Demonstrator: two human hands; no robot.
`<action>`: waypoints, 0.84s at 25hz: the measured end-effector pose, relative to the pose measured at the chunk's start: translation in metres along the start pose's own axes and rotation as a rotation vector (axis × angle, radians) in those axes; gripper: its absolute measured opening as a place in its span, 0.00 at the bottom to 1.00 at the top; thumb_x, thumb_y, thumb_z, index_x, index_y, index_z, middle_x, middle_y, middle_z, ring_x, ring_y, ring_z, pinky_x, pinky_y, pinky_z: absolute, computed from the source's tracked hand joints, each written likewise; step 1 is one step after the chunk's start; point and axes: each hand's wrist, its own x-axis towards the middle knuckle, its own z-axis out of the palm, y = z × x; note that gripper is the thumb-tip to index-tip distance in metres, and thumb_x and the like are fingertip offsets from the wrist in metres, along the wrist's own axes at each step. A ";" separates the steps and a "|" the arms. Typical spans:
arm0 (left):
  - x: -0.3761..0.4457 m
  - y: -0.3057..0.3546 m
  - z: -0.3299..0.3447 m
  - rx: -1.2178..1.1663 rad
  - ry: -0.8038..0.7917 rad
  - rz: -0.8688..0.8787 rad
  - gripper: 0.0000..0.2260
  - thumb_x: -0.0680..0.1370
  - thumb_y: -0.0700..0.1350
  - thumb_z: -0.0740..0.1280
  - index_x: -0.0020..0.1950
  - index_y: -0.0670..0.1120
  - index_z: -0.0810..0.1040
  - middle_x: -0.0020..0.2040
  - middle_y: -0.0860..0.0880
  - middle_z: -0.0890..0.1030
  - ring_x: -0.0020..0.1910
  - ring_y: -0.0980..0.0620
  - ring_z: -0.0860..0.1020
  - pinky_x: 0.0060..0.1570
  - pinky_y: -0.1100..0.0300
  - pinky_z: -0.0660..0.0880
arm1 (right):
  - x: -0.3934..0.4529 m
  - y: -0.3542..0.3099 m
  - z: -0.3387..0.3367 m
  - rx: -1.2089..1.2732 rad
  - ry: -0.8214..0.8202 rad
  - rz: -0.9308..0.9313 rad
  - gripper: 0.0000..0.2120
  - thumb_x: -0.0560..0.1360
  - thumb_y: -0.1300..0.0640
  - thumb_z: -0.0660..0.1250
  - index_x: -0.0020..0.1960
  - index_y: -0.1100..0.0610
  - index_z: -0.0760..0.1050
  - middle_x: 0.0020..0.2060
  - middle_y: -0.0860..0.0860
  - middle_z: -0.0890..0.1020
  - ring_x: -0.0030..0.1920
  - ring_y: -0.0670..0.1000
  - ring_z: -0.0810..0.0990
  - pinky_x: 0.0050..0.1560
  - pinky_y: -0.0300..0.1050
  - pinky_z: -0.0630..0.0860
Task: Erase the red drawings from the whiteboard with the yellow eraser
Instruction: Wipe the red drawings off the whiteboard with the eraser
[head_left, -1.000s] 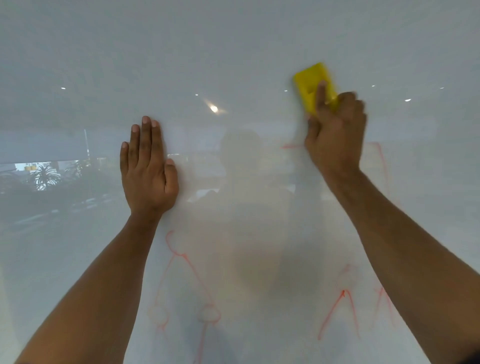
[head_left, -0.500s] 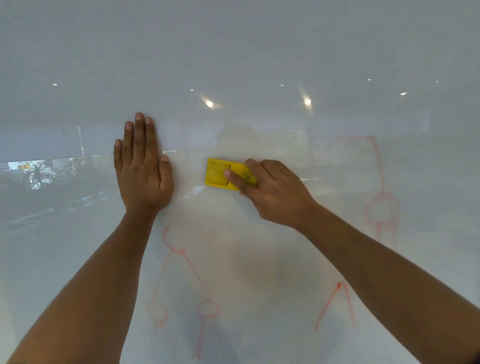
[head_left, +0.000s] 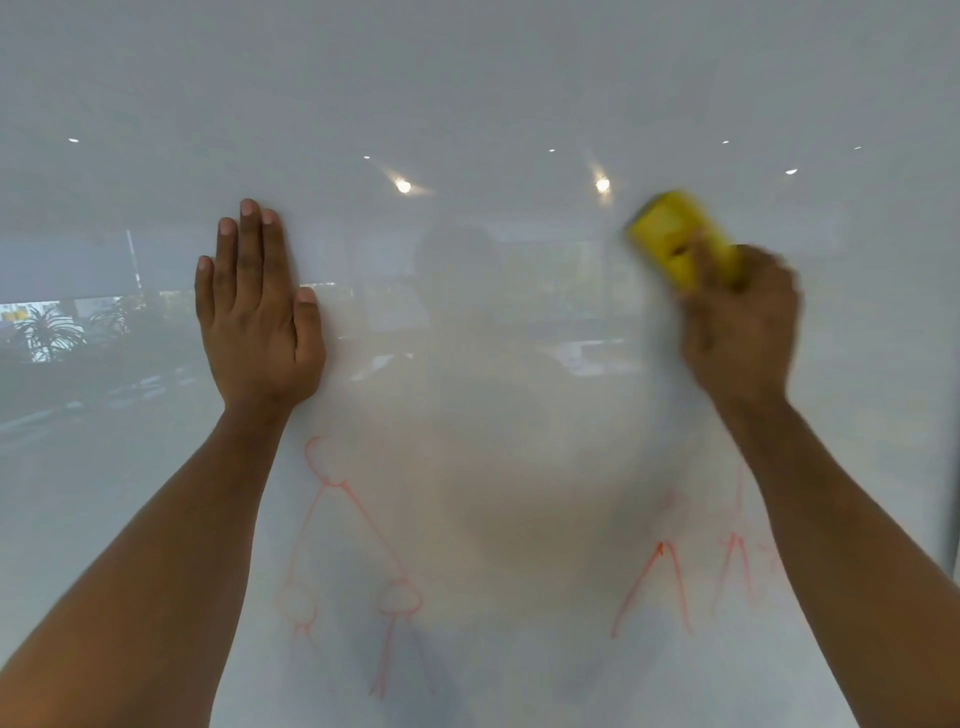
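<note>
A glossy whiteboard (head_left: 493, 93) fills the view. My right hand (head_left: 740, 332), blurred by motion, presses the yellow eraser (head_left: 680, 239) against the board at the upper right. My left hand (head_left: 257, 312) lies flat on the board at the left, fingers together and pointing up. Red drawings remain low on the board: a branching figure with loops (head_left: 353, 551) under my left hand, and two pointed red strokes (head_left: 657, 587) and fainter ones (head_left: 735, 566) beside my right forearm. The middle of the board shows only a pale smear.
The board reflects ceiling lights (head_left: 403, 185), a window with plants (head_left: 47, 332) at the left, and a dim figure in the middle. A dark vertical edge (head_left: 950, 519) shows at the far right.
My right hand swept the eraser from the upper right to the centre beside my left hand, then back to the upper right. The red lines at the right have thinned. My left hand stayed put.
</note>
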 end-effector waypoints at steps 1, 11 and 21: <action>-0.001 0.000 0.000 -0.001 0.002 -0.002 0.29 0.86 0.50 0.50 0.88 0.44 0.55 0.87 0.45 0.56 0.87 0.46 0.54 0.85 0.46 0.50 | -0.002 0.011 -0.003 -0.118 0.116 0.181 0.17 0.84 0.54 0.65 0.72 0.51 0.74 0.53 0.67 0.80 0.50 0.68 0.79 0.52 0.61 0.77; -0.006 0.001 -0.002 -0.034 -0.017 -0.012 0.28 0.87 0.51 0.49 0.88 0.44 0.55 0.87 0.45 0.56 0.87 0.46 0.53 0.85 0.44 0.51 | -0.049 0.062 -0.023 -0.361 0.173 0.261 0.25 0.84 0.54 0.63 0.80 0.53 0.66 0.57 0.71 0.76 0.52 0.69 0.76 0.53 0.59 0.71; -0.024 -0.007 -0.003 -0.015 -0.004 0.026 0.28 0.88 0.50 0.50 0.87 0.43 0.56 0.87 0.43 0.57 0.87 0.45 0.54 0.85 0.45 0.52 | -0.081 0.030 -0.011 -0.386 0.224 0.396 0.24 0.84 0.53 0.63 0.78 0.59 0.68 0.56 0.71 0.77 0.50 0.67 0.76 0.51 0.57 0.72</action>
